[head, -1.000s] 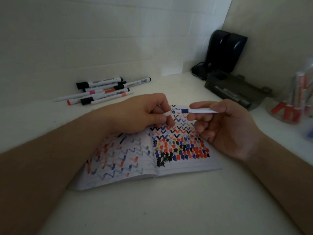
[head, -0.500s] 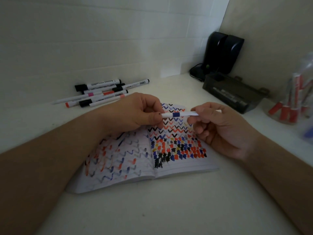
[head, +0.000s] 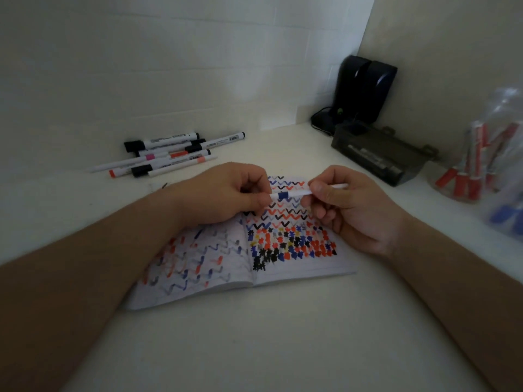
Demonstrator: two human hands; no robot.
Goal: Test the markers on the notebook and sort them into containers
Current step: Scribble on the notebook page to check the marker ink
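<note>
An open notebook [head: 300, 267] lies on the white counter, its pages covered in blue, red and black zigzags and blots. Just above it both hands hold one thin white marker with a blue band [head: 291, 194], lying level. My left hand [head: 223, 193] pinches its left end, where the cap sits. My right hand [head: 348, 205] grips the barrel, whose tail sticks out past the fingers. A clear container [head: 464, 165] with red-capped markers stands at the right. Beside it a second, blurred container [head: 506, 213] shows blue caps.
Several loose markers [head: 169, 154] with black, pink and orange caps lie against the back wall at the left. A dark tray [head: 379, 157] and two black speakers [head: 365, 91] fill the back right corner. Bare counter lies in front of the notebook.
The hands have drawn together: the gap between the left hand's cap end and the marker has closed, and the marker now sits level between both hands.
</note>
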